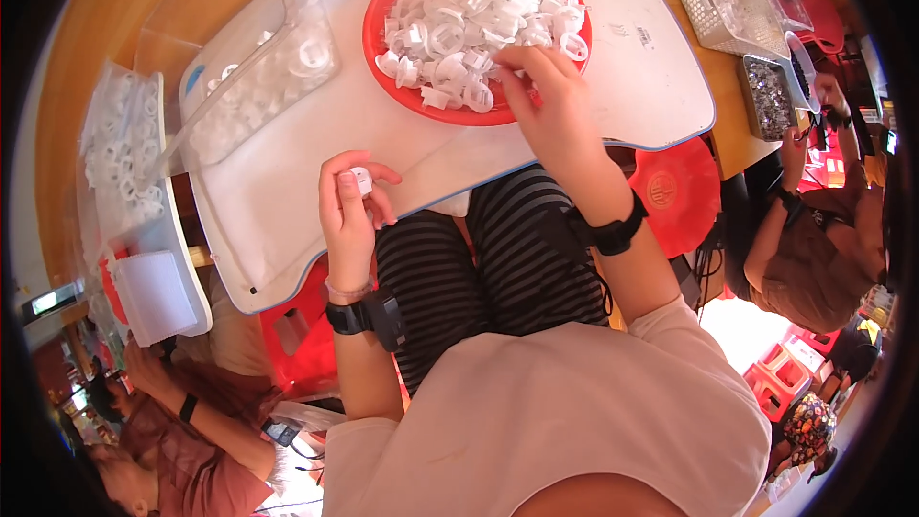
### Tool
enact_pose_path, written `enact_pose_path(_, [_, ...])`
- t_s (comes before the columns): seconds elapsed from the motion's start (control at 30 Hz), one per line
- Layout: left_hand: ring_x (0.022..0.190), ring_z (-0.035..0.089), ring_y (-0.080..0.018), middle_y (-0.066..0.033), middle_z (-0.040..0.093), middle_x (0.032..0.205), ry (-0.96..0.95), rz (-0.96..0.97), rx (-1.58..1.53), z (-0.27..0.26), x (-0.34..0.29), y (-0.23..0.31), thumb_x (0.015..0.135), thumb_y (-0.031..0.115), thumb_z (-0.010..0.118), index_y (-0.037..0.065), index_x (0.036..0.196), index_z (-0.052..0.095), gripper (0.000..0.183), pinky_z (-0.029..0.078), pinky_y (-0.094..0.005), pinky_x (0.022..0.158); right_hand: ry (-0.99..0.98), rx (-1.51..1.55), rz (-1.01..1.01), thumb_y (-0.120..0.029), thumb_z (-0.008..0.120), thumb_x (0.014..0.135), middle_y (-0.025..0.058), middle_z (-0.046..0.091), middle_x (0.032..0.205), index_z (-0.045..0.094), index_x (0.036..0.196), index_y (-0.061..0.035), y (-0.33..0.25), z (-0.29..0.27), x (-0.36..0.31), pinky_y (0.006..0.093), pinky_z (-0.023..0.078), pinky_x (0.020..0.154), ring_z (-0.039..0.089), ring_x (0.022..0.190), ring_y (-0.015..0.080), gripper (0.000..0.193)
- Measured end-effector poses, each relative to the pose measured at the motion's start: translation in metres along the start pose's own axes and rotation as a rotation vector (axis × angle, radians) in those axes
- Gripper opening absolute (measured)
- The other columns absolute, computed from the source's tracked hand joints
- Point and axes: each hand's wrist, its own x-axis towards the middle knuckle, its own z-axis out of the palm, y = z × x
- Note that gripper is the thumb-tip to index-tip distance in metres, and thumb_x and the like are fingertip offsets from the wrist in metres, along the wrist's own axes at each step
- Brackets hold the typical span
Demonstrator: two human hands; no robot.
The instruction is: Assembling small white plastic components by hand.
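My left hand is closed on a small white plastic part, pinched between thumb and fingers above the near edge of the white tabletop. Ahead and to the right, a round red plate carries a heap of white plastic parts, many of them ring-shaped. My right hand reaches over the plate's near right side, its thumb and forefinger curled in at the heap. What lies between those fingertips is too small to make out.
A clear plastic bag of white parts lies at the left, with another bag beyond it. At the right stand a white perforated basket and a box of small dark pieces. Co-workers sit on both sides; a red stool is near my right arm.
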Motion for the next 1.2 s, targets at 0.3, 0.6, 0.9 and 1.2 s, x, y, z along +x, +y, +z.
enact_pose_path(0.3, [0.054,0.039,-0.0051,-0.0051,0.056,0.081,-0.011,-0.027,-0.053,0.000,0.001,0.003,0.098,0.026,0.032,0.008,0.097,0.045,0.022,0.031,-0.0180,0.049,-0.241,-0.621,-0.135,-0.006,0.060,0.068,0.0046,0.056,0.078,0.062,0.068,-0.0062,0.000,0.004,0.009,0.0332,0.042,0.074,0.054,0.081,0.0223,0.002])
enact_pose_path(0.6, [0.069,0.046,-0.0080,-0.0090,0.057,0.100,-0.174,0.046,-0.067,0.009,0.006,0.018,0.094,0.018,0.039,0.006,0.113,0.038,0.023,0.037,-0.0205,0.061,-0.223,-0.601,-0.140,-0.004,0.059,0.067,0.0071,0.056,0.079,0.061,0.068,-0.0051,0.001,0.002,0.014,0.0355,0.042,0.073,0.055,0.082,0.0241,0.003])
enact_pose_path(0.9, [0.084,0.053,-0.0109,-0.0097,0.057,0.112,-0.404,0.122,-0.067,0.010,0.035,0.028,0.092,0.016,0.048,0.003,0.114,0.046,0.025,0.043,-0.0241,0.075,-0.331,0.119,0.114,0.000,0.063,0.071,0.0087,0.058,0.077,0.057,0.081,-0.0018,-0.024,-0.021,0.012,0.0303,0.048,0.062,0.060,0.067,0.0202,0.011])
enact_pose_path(1.2, [0.096,0.054,-0.0123,-0.0097,0.054,0.113,-0.590,0.000,-0.137,-0.002,0.063,0.020,0.087,0.005,0.052,0.001,0.113,0.044,0.028,0.046,-0.0246,0.079,-0.348,0.572,0.269,0.005,0.062,0.071,0.0004,0.056,0.072,0.052,0.082,-0.0029,-0.042,0.011,0.005,0.0218,0.045,0.062,0.056,0.063,0.0081,0.016])
